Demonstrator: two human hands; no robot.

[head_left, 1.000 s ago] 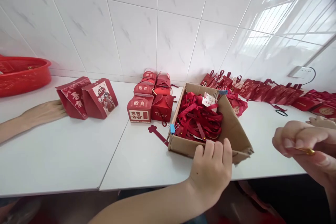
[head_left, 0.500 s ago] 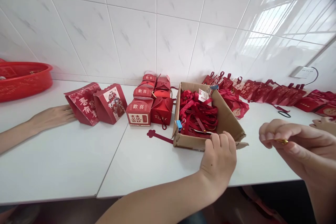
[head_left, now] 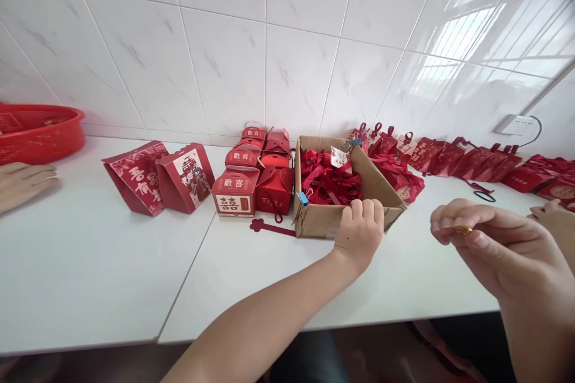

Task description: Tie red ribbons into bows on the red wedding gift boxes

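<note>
My left hand [head_left: 360, 232] is closed over the near wall of an open cardboard box [head_left: 314, 224]. Inside that box lies a tangle of dark red ribbons [head_left: 332, 182] with a small white printed card [head_left: 340, 157] on top. To the right of the box, my right hand [head_left: 498, 245] is raised over the table edge, thumb and fingers pinched on a small gold metal piece [head_left: 467, 230]. Its exact kind is too small to tell. A dark red flower-ended strap [head_left: 274, 228] lies on the table beside the box's left corner.
Red gift boxes [head_left: 236, 185] stand in rows left of the cardboard box, with two slanted ones [head_left: 186, 178] farther left. More red boxes [head_left: 449, 158] line the wall at right. Another person's hand [head_left: 24, 184] rests near a red basin [head_left: 58, 131]; one more hand [head_left: 554, 218] shows at right.
The cardboard box and my left hand on it have shifted back and slightly left. At left, the other person's hand has drawn away from the slanted gift box. My right hand keeps its pinch.
</note>
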